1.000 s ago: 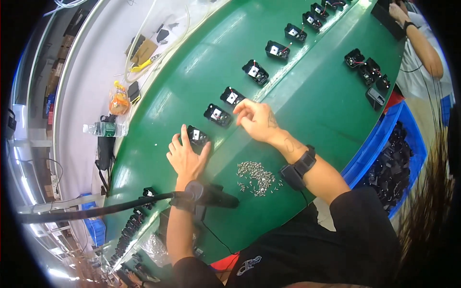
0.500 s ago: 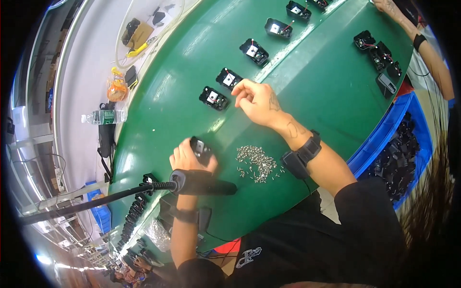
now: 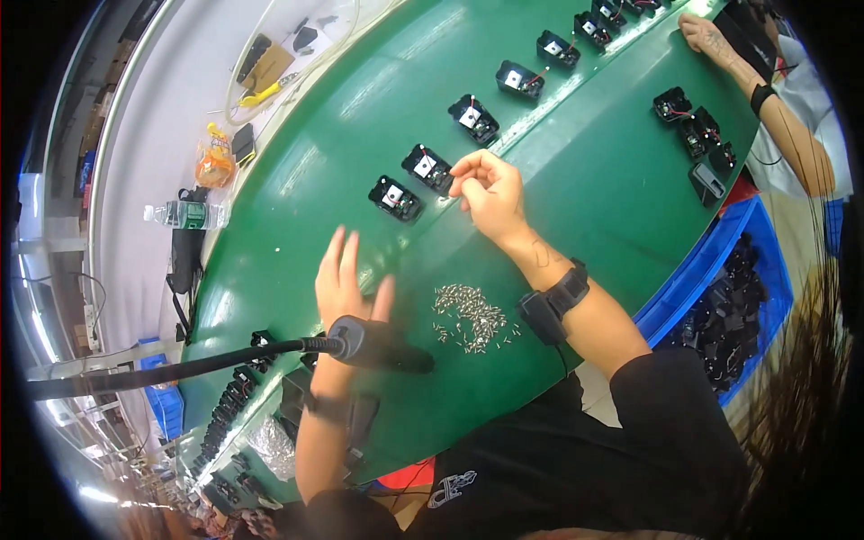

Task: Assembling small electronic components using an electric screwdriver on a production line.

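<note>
Across the green counter (image 3: pixel 594 198), the left hand (image 3: pixel 340 292) is spread, apparently empty, and the right hand (image 3: pixel 493 193) curled, contents indeterminable, just beside a black housing (image 3: pixel 427 168) lying there, judged light, rigid, best held by its outer walls.

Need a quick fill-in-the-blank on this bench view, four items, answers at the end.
1. The small metal screws lie in a loose pile on the ____ table.
2. The person's hand with outstretched fingers is the ____ one.
3. The clear plastic bottle at the left lies on its ____.
4. The bin at the right that holds black parts is ____ in colour.

Missing words: green; left; side; blue
</note>
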